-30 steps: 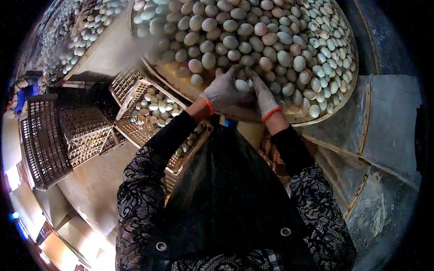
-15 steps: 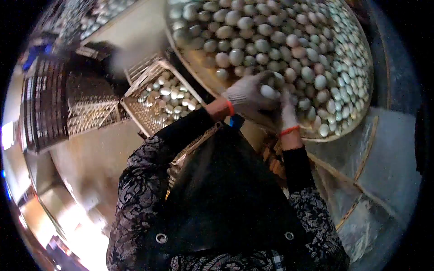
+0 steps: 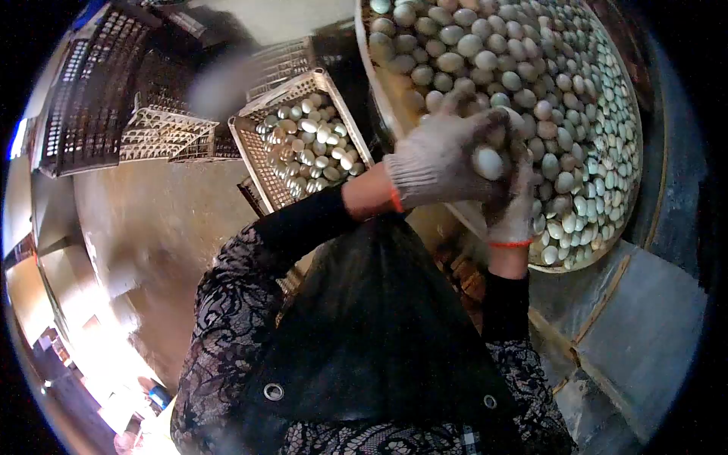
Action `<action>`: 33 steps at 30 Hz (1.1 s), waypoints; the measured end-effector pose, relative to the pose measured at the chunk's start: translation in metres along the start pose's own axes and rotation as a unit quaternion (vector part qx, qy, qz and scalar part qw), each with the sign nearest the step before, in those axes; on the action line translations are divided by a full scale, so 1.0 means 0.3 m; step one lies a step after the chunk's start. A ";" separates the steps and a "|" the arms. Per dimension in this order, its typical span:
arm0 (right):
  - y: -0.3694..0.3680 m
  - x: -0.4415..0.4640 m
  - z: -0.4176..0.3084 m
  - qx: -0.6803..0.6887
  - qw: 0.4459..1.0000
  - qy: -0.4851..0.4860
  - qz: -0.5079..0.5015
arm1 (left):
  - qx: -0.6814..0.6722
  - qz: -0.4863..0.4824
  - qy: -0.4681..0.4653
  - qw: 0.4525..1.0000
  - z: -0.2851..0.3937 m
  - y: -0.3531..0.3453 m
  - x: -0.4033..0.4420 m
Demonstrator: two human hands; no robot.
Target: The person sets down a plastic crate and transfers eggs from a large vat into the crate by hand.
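Observation:
A large round tub [image 3: 379, 98] of pale green, grey and whitish eggs [image 3: 523, 80] fills the upper right. My left hand [image 3: 447, 155], in a whitish knit glove with an orange cuff, is curled round a pale egg [image 3: 487, 163] above the tub's near side. Against it from the right presses my right hand [image 3: 513, 201], gloved the same way, its fingers bent round the eggs between both palms. At least one more egg seems to be among the fingers, partly hidden. Which hand bears each egg is hard to make out.
Left of the tub stands a plastic crate [image 3: 244, 144] with shiny eggs [image 3: 311, 144] inside. Dark stacked crates [image 3: 91, 91] and a lighter crate [image 3: 171, 133] are farther left. A dark apron [image 3: 371, 334] covers my front. Wooden strips [image 3: 603, 299] lie on the floor at right.
Both hands have come up closer to me and together, with an egg showing between them. The view has shifted, so the tub and the egg crate appear farther right.

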State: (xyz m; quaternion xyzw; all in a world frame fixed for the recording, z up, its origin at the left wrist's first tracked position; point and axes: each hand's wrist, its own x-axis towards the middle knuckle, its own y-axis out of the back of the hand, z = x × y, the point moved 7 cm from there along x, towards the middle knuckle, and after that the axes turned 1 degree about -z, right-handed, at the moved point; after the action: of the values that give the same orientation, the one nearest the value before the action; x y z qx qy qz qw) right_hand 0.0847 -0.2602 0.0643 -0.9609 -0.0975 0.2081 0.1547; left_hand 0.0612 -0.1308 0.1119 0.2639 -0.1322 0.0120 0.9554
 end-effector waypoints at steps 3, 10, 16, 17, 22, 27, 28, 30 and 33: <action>-0.134 0.042 0.048 -0.170 0.984 0.001 -0.046 | 0.024 0.050 0.016 0.998 -0.039 0.175 -0.090; -0.503 0.198 0.485 -0.179 0.935 0.106 -0.289 | 0.068 0.089 0.180 0.977 -0.450 0.402 -0.335; -0.605 0.447 0.941 0.001 0.960 -0.204 -0.193 | -0.008 0.086 0.254 0.963 -0.971 0.380 -0.433; -0.588 0.467 0.993 -0.035 0.959 -0.237 -0.153 | -0.046 0.080 0.278 0.956 -1.059 0.357 -0.441; -0.553 0.670 1.286 -0.079 0.957 -0.259 -0.106 | 0.032 0.051 0.263 0.963 -1.414 0.268 -0.458; -0.524 0.896 1.445 -0.448 0.842 0.220 -0.205 | -0.043 0.114 0.236 0.964 -1.528 0.260 -0.431; -0.532 0.897 1.442 -0.530 0.785 0.255 -0.197 | 0.015 0.124 0.212 0.969 -1.544 0.251 -0.428; -0.528 0.921 1.486 -0.671 0.677 0.236 -0.189 | 0.074 0.136 0.185 0.971 -1.500 0.251 -0.407; -0.592 0.855 1.398 -0.692 0.676 0.160 -0.198 | 0.170 0.150 0.385 0.895 -1.463 0.266 -0.451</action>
State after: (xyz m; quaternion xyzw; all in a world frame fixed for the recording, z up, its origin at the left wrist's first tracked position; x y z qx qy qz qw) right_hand 0.1119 0.0778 -0.3335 -0.7706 -0.3750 -0.1109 -0.5032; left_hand 0.0312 0.1669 -0.2454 0.3738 0.2120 0.2785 0.8589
